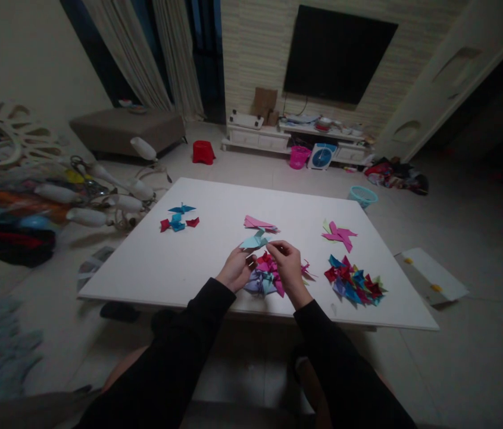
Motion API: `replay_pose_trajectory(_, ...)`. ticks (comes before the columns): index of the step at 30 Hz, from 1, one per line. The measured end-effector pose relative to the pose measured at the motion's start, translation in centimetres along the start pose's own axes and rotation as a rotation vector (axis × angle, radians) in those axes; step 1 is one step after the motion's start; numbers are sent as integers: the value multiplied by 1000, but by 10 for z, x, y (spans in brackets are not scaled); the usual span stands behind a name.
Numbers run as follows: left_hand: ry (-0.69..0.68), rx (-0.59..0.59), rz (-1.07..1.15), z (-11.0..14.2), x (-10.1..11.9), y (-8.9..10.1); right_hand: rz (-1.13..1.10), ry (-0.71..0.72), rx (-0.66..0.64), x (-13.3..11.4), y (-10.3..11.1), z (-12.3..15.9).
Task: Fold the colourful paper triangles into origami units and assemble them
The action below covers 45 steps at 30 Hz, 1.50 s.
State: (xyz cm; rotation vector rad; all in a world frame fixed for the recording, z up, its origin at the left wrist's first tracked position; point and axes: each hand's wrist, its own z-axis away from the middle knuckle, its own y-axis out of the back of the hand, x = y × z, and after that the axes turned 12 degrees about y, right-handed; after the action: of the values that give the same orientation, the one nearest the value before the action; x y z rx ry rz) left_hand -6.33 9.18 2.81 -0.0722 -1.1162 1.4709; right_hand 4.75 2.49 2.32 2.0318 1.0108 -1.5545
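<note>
A pale blue origami crane (pixel 255 240) is held up over the white table. My left hand (pixel 237 268) grips it from below at its left side, fingers curled. At the crane's right end, the thumb and fingertips of my right hand (pixel 287 265) are closed in a pinch. Beneath both hands lies a heap of folded paper cranes (pixel 265 280) in pink, red, lilac and mint, partly hidden by the hands. Just beyond the held crane, a small stack of folded pink paper (pixel 259 224) rests on the tabletop.
On the white table (pixel 144 268), blue and red folded pieces (pixel 177 223) lie at left near a blue crane (pixel 182 208). Pink and green strips (pixel 339 233) and a colourful paper pile (pixel 353 281) are at right. A teal basket (pixel 362 195) stands behind the right corner.
</note>
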Motion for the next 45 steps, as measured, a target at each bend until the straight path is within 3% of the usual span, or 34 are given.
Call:
replay_pose_trajectory(7,-15,12,-58,1,-3,-1,75,85,33,-5,4,-4)
replay_pose_trajectory(13,-38,99,-54,0,10,6,174,90,193,-7,34,-27)
replay_pose_trajectory(17,-46,138,-34,2,17,7,284,97,212,-4,60,-42)
replay_pose_trajectory(20,-40,147,-26,3,19,7,454,83,134,5,85,-49)
replay_pose_trajectory(24,-34,154,-23,5,21,6,718,-36,-67,19,118,-51)
replay_pose_trajectory(28,-23,152,-19,6,21,4,945,-143,-165,27,135,-45)
replay_pose_trajectory(38,-12,120,-17,4,19,5,1171,-247,-208,40,126,-34)
replay_pose_trajectory(45,-16,114,-19,8,20,3,1217,-97,-242,13,101,-35)
